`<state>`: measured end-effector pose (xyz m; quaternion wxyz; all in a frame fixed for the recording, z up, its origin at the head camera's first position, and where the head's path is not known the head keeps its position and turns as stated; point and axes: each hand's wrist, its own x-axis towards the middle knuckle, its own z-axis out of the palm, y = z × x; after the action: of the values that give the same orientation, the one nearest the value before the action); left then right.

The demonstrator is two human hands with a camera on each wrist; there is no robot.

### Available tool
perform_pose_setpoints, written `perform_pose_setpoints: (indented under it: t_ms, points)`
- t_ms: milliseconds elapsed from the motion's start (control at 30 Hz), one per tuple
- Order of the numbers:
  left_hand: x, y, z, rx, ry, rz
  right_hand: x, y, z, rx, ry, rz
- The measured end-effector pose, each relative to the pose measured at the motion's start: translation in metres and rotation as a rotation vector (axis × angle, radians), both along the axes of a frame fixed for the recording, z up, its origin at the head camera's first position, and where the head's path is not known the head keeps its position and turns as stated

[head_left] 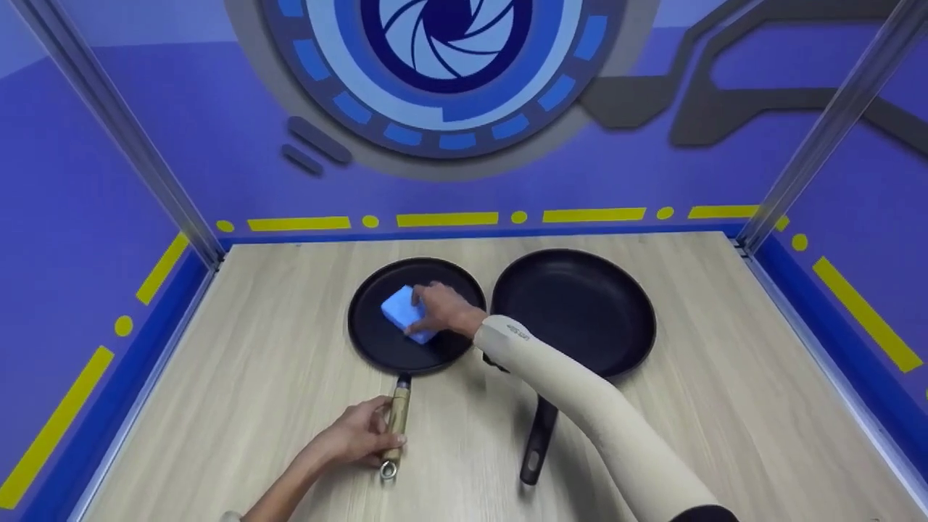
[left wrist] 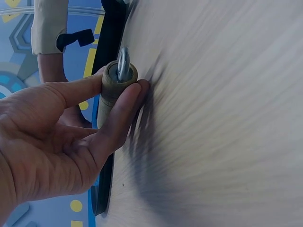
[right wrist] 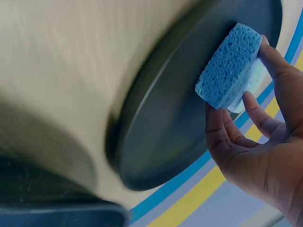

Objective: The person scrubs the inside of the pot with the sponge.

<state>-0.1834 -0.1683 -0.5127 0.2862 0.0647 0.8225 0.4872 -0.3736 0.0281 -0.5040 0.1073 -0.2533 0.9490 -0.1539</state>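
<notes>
A shallow black frying pan (head_left: 373, 337) with a wooden handle (head_left: 398, 413) lies on the table, left of centre. My left hand (head_left: 359, 433) grips that handle between thumb and fingers, close to the metal hanging ring (left wrist: 124, 65) at its end. Over the same pan, my right hand (head_left: 444, 308) pinches a blue sponge (head_left: 402, 308) by its sides. In the right wrist view the porous sponge (right wrist: 229, 66) sits against the pan's dark inner surface (right wrist: 175, 118), thumb on one side and fingers on the other.
Just right stands a larger, deeper black frying pan (head_left: 580, 304), its black handle (head_left: 539, 442) pointing toward me. My right sleeved forearm (head_left: 587, 406) crosses above it. Blue panels (head_left: 464, 196) with yellow marks and metal posts (head_left: 145, 138) bound the wooden table (head_left: 275, 312).
</notes>
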Motion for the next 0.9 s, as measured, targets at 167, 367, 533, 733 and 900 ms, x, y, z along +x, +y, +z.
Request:
perform_pose_setpoints:
  t_ms: [167,367,533,733,900]
  points:
    - [-0.004,0.003,0.0,-0.03,-0.023,0.004,-0.016,0.02,0.007,0.035,0.033,-0.161]
    - [-0.003,0.001,-0.002,-0.05,0.004,-0.003,-0.004,0.026,0.01,0.169,0.042,-0.217]
    - [0.0,-0.003,-0.003,-0.039,0.015,-0.01,0.018,0.012,0.01,0.296,0.051,-0.134]
    - [-0.001,-0.003,-0.003,-0.006,0.044,-0.024,0.042,-0.008,0.008,0.32,0.097,-0.024]
    - [0.001,-0.002,-0.002,0.014,0.056,-0.026,0.044,-0.024,0.006,0.216,0.109,0.088]
